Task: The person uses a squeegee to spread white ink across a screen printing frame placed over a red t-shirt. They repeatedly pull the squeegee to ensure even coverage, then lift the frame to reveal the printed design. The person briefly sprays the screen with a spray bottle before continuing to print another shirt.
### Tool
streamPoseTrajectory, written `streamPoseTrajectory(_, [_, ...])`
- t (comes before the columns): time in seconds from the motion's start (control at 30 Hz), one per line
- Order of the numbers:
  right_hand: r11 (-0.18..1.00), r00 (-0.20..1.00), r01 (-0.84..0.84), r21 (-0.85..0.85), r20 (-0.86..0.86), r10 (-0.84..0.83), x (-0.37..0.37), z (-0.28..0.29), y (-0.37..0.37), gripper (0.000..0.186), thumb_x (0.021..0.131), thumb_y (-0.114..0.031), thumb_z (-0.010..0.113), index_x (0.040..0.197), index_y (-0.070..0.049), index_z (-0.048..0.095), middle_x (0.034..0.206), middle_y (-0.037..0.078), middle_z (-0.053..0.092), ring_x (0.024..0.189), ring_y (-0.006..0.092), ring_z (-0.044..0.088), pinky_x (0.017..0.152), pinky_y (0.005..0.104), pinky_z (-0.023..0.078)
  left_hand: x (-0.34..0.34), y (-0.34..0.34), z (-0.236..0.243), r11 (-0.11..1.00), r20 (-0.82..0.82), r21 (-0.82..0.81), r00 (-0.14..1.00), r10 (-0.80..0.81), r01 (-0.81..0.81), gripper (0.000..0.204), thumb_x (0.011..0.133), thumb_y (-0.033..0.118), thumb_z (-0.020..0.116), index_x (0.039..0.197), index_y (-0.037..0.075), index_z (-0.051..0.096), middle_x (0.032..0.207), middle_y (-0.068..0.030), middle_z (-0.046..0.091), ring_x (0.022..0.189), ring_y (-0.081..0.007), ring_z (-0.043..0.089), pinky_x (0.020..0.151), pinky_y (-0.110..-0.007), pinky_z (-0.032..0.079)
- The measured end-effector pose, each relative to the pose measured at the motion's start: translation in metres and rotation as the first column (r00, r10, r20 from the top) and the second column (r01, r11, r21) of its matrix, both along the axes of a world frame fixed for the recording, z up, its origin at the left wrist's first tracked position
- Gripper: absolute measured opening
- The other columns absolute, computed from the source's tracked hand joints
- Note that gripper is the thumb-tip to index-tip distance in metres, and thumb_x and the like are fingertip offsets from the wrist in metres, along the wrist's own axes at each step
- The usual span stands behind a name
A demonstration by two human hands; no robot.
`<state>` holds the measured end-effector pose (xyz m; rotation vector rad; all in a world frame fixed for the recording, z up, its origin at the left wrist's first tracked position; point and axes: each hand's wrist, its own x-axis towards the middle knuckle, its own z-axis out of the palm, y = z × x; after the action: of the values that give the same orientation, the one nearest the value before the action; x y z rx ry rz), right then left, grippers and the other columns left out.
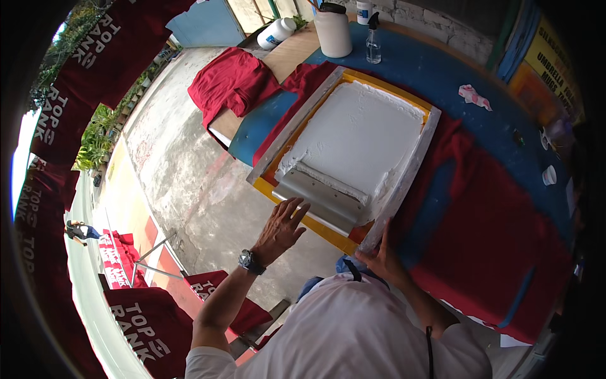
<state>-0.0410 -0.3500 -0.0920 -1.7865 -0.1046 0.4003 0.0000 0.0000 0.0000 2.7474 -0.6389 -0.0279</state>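
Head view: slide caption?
Left hand beside a flat grey metal squeegee, right hand at a rectangular grey-edged screen frame spread with white paste.

"Where does lettering show?"

"On the red shirts hanging at upper left: big white block capitals in two lines, with a small emblem by them. The nearer shirt at lower left carries the same."

"And on the right?"

"A yellow sign bears lines of dark capitals."

"The containers?"

"The tipped white jar has a blue label, its print too small to read."
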Motion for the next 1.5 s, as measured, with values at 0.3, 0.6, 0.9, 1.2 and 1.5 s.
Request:
streamPoseTrajectory(0.3, [0.982,0.961,0.175,-0.065,-0.204,-0.185,-0.002,0.023,0.035,0.139,0.096,-0.038,0.088,0.172,0.003,-0.021,0.18,0.037,0.007,0.169,0.0471,0.018,0.136,0.0507,0.024,0.114,0.034,0.004,0.843,-0.142,0.132,0.852,-0.504,0.521,0.086,0.084,0.015,0.092,0.158,0.006,0.05,0.163,-0.0189,0.051,0.151,-0.0384,0.05,0.124,-0.05,0.048])
streamPoseTrajectory(0.6, [0.91,0.922,0.378,-0.173,-0.017,-0.386,-0.011,0.016,0.058,0.138,0.09,-0.028,0.093,0.177,-0.005,-0.011,0.184,0.031,0.007,0.171,0.0398,0.014,0.136,0.0493,0.023,0.137,0.019,-0.013,0.707,0.121,0.22,0.7,-0.704,0.672,0.078,0.086,0.001,0.076,0.159,-0.001,0.048,0.14,-0.024,0.059,0.132,-0.0403,0.061,0.109,-0.051,0.054])
streamPoseTrajectory(0.9, [0.86,0.858,0.499,-0.106,-0.076,-0.507,-0.022,0.021,0.076,0.127,0.095,-0.023,0.086,0.179,-0.01,-0.008,0.185,0.027,0.011,0.171,0.0399,0.017,0.135,0.05,0.025,0.221,-0.014,0.033,0.745,-0.159,-0.113,0.729,-0.666,0.657,0.061,0.079,0.001,0.061,0.138,0.005,0.074,0.1,-0.0193,0.079,0.078,-0.0346,0.074,0.075,-0.046,0.063])
streamPoseTrajectory(1.2, [0.864,0.841,0.503,-0.019,-0.221,-0.494,-0.022,0.019,0.076,0.125,0.098,-0.027,0.084,0.178,-0.013,-0.011,0.184,0.027,0.012,0.169,0.0424,0.021,0.136,0.0535,0.026,0.194,0.0,0.069,0.796,-0.086,-0.06,0.791,-0.606,0.603,0.067,0.083,0.0,0.066,0.149,0.012,0.068,0.13,-0.0173,0.076,0.115,-0.0355,0.073,0.1,-0.049,0.061])
streamPoseTrajectory(1.5, [0.853,0.827,0.517,-0.07,-0.216,-0.519,-0.019,0.031,0.078,0.12,0.099,-0.025,0.082,0.179,-0.019,-0.006,0.175,0.033,0.032,0.157,0.0486,0.044,0.127,0.0535,0.041,0.114,0.04,0.03,0.878,0.003,-0.073,0.88,-0.474,0.473,0.061,0.083,-0.008,0.07,0.14,0.012,0.075,0.128,-0.0138,0.076,0.119,-0.0345,0.072,0.104,-0.049,0.058])
